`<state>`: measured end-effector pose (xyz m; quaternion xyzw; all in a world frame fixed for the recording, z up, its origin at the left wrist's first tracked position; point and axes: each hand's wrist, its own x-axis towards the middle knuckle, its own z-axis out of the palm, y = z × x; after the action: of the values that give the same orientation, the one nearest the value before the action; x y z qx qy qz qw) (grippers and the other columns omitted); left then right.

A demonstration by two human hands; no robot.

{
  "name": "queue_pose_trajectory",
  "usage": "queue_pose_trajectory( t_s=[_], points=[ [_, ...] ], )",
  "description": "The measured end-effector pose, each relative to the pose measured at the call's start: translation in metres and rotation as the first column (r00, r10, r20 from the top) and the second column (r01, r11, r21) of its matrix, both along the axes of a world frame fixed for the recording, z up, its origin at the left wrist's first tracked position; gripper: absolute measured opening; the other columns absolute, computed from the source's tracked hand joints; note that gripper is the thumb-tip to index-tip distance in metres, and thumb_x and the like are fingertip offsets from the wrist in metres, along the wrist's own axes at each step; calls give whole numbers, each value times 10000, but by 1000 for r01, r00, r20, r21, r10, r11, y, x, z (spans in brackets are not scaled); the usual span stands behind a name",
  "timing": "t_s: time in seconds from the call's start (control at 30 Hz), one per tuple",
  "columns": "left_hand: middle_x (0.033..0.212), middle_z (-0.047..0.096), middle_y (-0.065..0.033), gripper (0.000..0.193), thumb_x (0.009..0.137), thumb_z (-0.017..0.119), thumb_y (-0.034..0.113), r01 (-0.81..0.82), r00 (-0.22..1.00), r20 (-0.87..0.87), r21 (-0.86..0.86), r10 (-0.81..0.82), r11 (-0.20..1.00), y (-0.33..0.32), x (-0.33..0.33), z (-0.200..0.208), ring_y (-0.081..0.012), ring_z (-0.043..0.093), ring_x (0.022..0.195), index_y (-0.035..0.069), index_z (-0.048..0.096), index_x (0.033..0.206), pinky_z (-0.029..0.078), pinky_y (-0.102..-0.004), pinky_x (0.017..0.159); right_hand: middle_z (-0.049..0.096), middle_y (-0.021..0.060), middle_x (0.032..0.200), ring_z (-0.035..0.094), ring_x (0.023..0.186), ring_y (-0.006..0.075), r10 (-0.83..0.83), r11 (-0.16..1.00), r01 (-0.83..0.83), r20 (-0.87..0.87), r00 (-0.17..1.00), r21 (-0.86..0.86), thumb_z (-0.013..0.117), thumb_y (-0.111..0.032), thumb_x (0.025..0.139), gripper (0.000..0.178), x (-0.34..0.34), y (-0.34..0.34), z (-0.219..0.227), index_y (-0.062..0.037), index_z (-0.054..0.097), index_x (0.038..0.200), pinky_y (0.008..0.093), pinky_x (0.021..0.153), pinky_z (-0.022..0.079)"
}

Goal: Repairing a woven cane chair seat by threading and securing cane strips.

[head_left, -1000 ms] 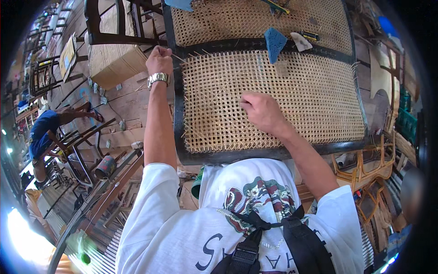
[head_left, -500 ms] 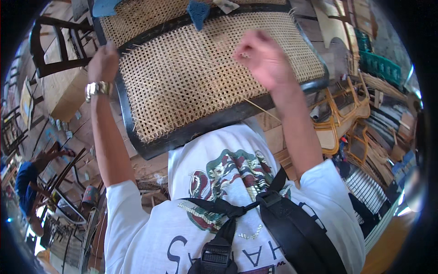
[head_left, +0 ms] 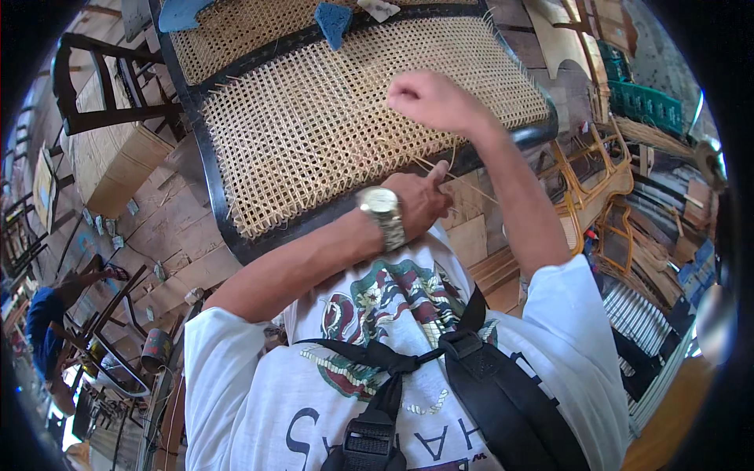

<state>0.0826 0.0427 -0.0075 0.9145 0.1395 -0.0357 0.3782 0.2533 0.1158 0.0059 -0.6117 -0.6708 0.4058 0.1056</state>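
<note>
A woven cane panel [head_left: 314,118] in a dark wooden frame [head_left: 294,224] lies in front of me. My left hand [head_left: 420,195], with a metal watch at its wrist, is at the frame's near rail. Its index finger stretches across loose cane strands [head_left: 473,187] that leave the weave there, and the other fingers are curled. The strand seems to pass through this hand. Over the right part of the panel, my right hand [head_left: 432,100] is raised with its fingers curled together. What it pinches, if anything, is hidden.
A blue sponge-like piece [head_left: 334,25] and a pale scrap [head_left: 378,9] rest on the far rail. A dark chair frame [head_left: 102,82] and a cardboard box [head_left: 118,157] stand left. Rattan chair frames [head_left: 585,188] and a green crate [head_left: 648,106] are right. A person [head_left: 47,322] is far left.
My left hand has left the frame's left side and come across to the near rail by the loose strands. My right hand has shifted slightly, fingers more closed. The panel moved slightly in view.
</note>
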Motion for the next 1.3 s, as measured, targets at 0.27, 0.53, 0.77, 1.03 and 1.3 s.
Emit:
queue_pose_trajectory(
  t_s=[0.27,0.53,0.77,1.03,1.3],
  points=[
    [923,695,-154,222,968,593,249,-613,790,-5,-22,613,789,64,-86,-9,-338,668,749,45,678,991,519,-449,665,676,155,831,662,778,294,104,992,-90,176,979,-88,585,-157,848,166,5,-19,-38,-16,651,908,422,712,511],
    [733,668,-111,534,795,762,580,-737,641,-292,24,710,675,102,-57,-45,-266,660,678,76,654,932,493,-430,621,680,190,916,657,901,385,118,993,-102,320,940,-65,556,-147,879,156,-8,-19,-28,-21,645,903,481,784,510],
    [858,704,-215,483,887,701,444,-643,714,-335,33,615,765,115,-52,-29,-372,698,825,-15,631,1021,537,-484,734,682,187,944,658,966,380,113,988,-140,327,938,60,596,-248,939,230,-45,-18,-31,-28,655,906,501,829,507],
    [785,699,-162,273,1007,495,253,-469,848,-315,-69,427,881,107,-77,-14,-320,687,717,39,661,968,511,-467,678,667,170,889,649,882,373,27,998,-41,262,965,47,622,-247,910,223,-15,-34,-27,-31,676,914,499,793,499],
    [876,719,-183,294,961,543,308,-323,812,-506,29,292,946,118,-60,-9,-367,706,843,63,705,972,560,-471,737,673,145,914,655,890,345,61,993,-88,297,953,78,635,-281,909,260,-20,-35,-18,-29,691,876,462,799,513]
  ],
)
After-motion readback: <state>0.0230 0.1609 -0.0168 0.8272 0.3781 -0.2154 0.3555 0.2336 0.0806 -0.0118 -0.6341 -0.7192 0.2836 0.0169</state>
